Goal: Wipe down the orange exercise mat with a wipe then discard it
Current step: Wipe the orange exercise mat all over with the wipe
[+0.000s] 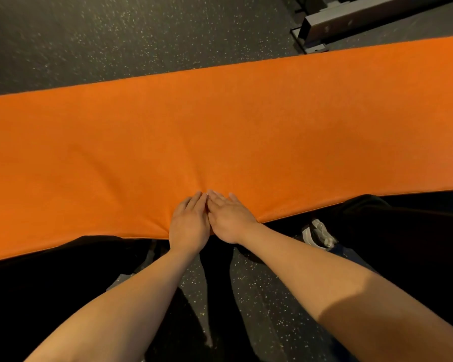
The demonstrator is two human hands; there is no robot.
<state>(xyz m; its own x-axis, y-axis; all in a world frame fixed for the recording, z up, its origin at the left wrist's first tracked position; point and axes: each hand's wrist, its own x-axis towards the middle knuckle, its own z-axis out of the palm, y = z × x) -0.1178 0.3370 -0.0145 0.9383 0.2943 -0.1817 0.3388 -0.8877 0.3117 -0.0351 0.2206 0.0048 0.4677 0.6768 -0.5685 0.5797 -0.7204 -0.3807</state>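
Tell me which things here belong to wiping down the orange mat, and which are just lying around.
Part of the job:
- orange mat
- left hand and right hand, pressed flat side by side on its near edge
- wipe: cannot be made out

Just there:
- speckled floor
- metal equipment frame
- white shoe

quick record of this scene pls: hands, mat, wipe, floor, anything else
hands: left hand and right hand flat, side by side, pressing the mat's near edge
mat: orange exercise mat, laid out flat, dented under both hands
wipe: not clearly visible
floor: dark speckled floor
other: white shoe, metal frame at far right
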